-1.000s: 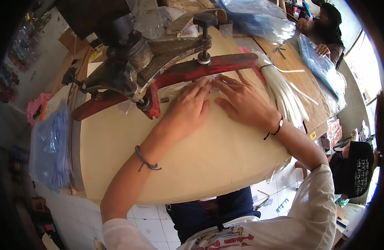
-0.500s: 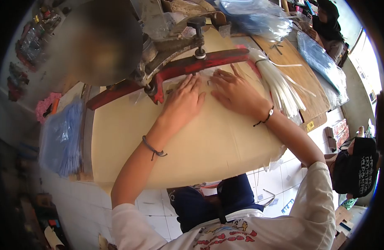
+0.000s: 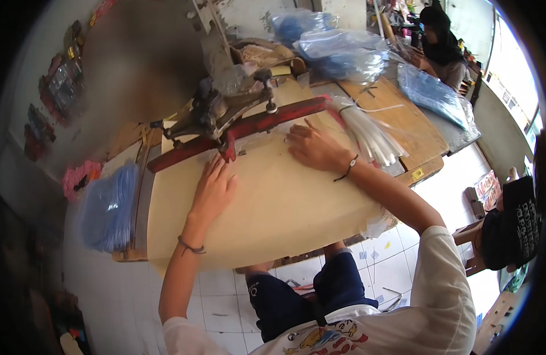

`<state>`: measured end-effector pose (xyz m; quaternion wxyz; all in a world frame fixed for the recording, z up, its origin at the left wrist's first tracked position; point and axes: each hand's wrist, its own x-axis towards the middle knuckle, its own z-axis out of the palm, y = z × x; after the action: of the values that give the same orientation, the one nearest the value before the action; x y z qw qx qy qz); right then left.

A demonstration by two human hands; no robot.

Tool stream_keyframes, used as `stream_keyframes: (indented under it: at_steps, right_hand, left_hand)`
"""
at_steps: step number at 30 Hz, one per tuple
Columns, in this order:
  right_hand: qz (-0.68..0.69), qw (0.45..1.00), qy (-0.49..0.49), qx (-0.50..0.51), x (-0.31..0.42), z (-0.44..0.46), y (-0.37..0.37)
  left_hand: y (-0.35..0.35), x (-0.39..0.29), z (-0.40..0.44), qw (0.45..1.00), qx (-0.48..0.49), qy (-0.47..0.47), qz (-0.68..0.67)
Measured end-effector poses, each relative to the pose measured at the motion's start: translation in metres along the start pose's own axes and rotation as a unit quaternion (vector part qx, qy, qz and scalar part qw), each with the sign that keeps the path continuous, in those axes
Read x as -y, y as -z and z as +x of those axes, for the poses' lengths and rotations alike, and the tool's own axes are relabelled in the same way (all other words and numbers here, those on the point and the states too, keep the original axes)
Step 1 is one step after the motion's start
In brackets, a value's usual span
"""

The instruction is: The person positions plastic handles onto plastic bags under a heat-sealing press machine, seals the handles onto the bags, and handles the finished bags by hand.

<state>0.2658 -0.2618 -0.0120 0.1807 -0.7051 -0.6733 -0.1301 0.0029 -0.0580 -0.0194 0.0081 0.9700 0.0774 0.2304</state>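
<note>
Tan sheet [image 3: 273, 195]: on the table, near edge toward the person, far end under the red bar; long axis unclear.
Blue plastic stack [image 3: 109, 207]: left of sheet.
Left hand [image 3: 214, 189]: open, palm down on sheet, fingertips near bar.
Red bar [image 3: 273, 120]: slants up rightward.
Right hand [image 3: 317, 148]: open, palm down on sheet.
White strips [image 3: 371, 135]: bundled, right.

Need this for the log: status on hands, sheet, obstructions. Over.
Left hand, right hand open on sheet. Sheet spread out. Red bar crosses far part, contact unclear.
</note>
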Motion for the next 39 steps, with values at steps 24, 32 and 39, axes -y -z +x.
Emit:
stream_keyframes:
  at_steps: [24, 32, 39]
  right_hand:
    - [0.003, 0.998, 0.051, -0.031, -0.002, 0.021, -0.011]
    - [0.07, 0.997, -0.026, -0.028, 0.007, 0.023, -0.004]
    - [0.075, 0.997, -0.025, -0.014, 0.004, 0.02, -0.002]
  left_hand:
    - [0.008, 0.014, 0.007, 0.996, 0.05, 0.065, -0.039]
    - [-0.004, 0.023, 0.012, 0.989, 0.085, 0.114, -0.03]
    - [-0.006, 0.023, 0.014, 0.987, 0.1, 0.126, -0.024]
